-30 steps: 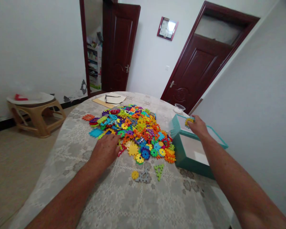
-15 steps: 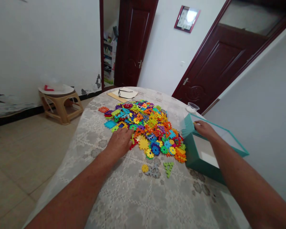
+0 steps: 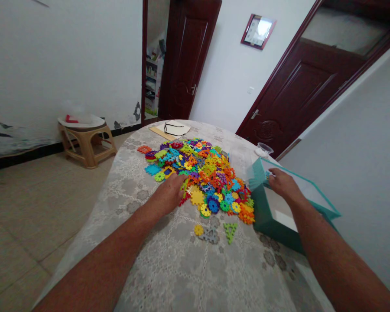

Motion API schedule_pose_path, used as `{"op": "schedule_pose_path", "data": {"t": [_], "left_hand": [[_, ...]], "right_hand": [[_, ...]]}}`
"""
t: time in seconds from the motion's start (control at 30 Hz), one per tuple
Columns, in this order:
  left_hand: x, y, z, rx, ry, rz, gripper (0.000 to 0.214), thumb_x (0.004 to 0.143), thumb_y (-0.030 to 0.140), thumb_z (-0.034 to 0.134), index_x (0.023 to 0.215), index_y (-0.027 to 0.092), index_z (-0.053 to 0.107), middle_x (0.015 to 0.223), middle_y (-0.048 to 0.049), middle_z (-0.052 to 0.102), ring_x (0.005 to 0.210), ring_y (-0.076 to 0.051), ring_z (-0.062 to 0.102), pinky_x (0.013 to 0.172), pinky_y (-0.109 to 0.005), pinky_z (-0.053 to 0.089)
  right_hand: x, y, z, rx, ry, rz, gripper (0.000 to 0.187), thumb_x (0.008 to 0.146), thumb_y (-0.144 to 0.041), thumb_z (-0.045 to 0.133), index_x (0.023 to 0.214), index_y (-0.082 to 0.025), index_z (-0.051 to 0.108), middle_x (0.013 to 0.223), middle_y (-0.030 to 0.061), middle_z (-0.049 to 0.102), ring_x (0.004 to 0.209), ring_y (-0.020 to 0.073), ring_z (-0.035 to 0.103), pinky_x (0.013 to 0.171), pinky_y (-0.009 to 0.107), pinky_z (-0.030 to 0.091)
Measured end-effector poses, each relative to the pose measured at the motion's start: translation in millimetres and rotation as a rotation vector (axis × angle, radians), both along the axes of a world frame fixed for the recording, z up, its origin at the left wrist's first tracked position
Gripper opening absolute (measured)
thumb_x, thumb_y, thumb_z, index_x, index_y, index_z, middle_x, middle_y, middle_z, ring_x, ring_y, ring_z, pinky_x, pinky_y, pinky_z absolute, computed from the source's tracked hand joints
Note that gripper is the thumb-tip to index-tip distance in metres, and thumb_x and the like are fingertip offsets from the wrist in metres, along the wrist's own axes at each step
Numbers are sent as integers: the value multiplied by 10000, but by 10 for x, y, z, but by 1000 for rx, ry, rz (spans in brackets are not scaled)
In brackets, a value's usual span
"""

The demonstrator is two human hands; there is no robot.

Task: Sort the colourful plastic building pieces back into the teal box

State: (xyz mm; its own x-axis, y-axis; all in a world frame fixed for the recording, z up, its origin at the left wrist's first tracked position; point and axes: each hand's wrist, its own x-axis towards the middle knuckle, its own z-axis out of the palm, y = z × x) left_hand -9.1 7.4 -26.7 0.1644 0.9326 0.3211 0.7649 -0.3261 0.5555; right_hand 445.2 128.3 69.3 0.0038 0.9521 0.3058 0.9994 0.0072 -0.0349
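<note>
A heap of colourful plastic interlocking toy pieces [image 3: 211,167], many gear-shaped, lies on the table. My left hand [image 3: 170,190] rests at the heap's near left edge, its fingers bent together against the pieces; what they hold, if anything, is hidden. Over an open teal box [image 3: 263,212] at the right, my right hand [image 3: 281,182] pinches a small blue toy piece [image 3: 268,175] at its fingertips. A yellow round piece [image 3: 198,230], a grey piece [image 3: 209,235] and a green triangular piece [image 3: 230,232] lie apart, in front of the heap.
Black-framed glasses [image 3: 173,128] lie on paper at the table's far left. A clear plastic bowl [image 3: 264,149] stands behind the box. A patterned cloth [image 3: 182,268] covers the table. On the floor at left is a tan stool [image 3: 87,145].
At my right fingertips a blue piece now shows, where a bit of yellow showed before. My left fingers have drawn closer together at the heap. The view has shifted slightly.
</note>
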Motion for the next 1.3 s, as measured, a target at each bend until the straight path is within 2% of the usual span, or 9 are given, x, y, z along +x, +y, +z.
{"op": "schedule_pose_path", "data": {"t": [0.1, 0.2, 0.33, 0.53, 0.63, 0.83, 0.97, 1.13, 1.3], "left_hand": [[24, -2, 34, 22, -87, -25, 491, 903, 148, 557, 1383, 229, 620, 1199, -113, 644, 1138, -266, 605, 1056, -423, 485], [61, -37, 112, 21, -162, -51, 459, 918, 156, 558, 1358, 245, 654, 1191, -115, 675, 1117, -266, 633, 1057, -437, 495], [141, -93, 163, -49, -215, -106, 427, 919, 155, 575, 1326, 238, 678, 1228, -116, 720, 1137, -267, 663, 1075, -441, 504], [293, -108, 46, -77, -79, -137, 511, 878, 95, 589, 1376, 196, 646, 1380, -125, 692, 1317, -285, 617, 1177, -441, 452], [332, -93, -20, -82, -25, -137, 539, 890, 95, 584, 1424, 164, 610, 1453, -159, 646, 1378, -298, 581, 1211, -447, 426], [344, -90, -78, -80, -45, -196, 610, 869, 74, 590, 1470, 173, 557, 1458, -147, 623, 1374, -276, 569, 1199, -426, 436], [335, -110, -37, -81, -84, -196, 648, 851, 72, 594, 1485, 188, 531, 1456, -137, 598, 1371, -266, 556, 1194, -420, 425], [344, -138, 101, -84, -94, -277, 384, 853, 114, 619, 1220, 207, 687, 1169, -77, 690, 1128, -249, 631, 1001, -370, 491], [376, -158, 174, -43, -122, -348, 132, 907, 157, 611, 1004, 205, 686, 956, -30, 663, 926, -195, 602, 839, -304, 440]], "right_hand": [[-328, -339, 46, 92, 21, 166, 498, 965, -297, 440, 1346, -95, 688, 1323, 219, 722, 1187, 335, 700, 1067, 463, 507], [-790, -743, -28, 63, 163, 347, 422, 992, -340, 458, 1279, -175, 720, 1225, 150, 767, 1094, 289, 729, 1016, 422, 544], [-1404, -1161, -380, -69, 321, 568, 336, 1010, -328, 502, 1243, -221, 720, 1159, 103, 777, 1051, 257, 733, 964, 405, 572], [-1936, -1295, -953, 37, 305, 678, 460, 964, -252, 595, 1419, -188, 621, 1380, 148, 684, 1326, 321, 584, 1163, 532, 462], [-2025, -1269, -1068, 54, 270, 683, 498, 972, -247, 596, 1463, -165, 578, 1442, 159, 643, 1407, 350, 504, 1206, 574, 405], [-2007, -1310, -1117, 54, 350, 735, 484, 962, -216, 601, 1444, -189, 583, 1350, 152, 678, 1274, 315, 590, 1131, 539, 471], [-1956, -1347, -1148, 61, 424, 736, 486, 951, -207, 608, 1437, -217, 592, 1325, 137, 687, 1242, 303, 607, 1093, 520, 502], [-1953, -1358, -1117, 95, 478, 743, 453, 953, -252, 657, 1404, -232, 613, 1260, 128, 706, 1202, 300, 619, 1066, 505, 513], [-1984, -1387, -1028, 86, 530, 792, 334, 1001, -264, 619, 1334, -256, 639, 1207, 93, 732, 1116, 261, 668, 985, 428, 541]]}}
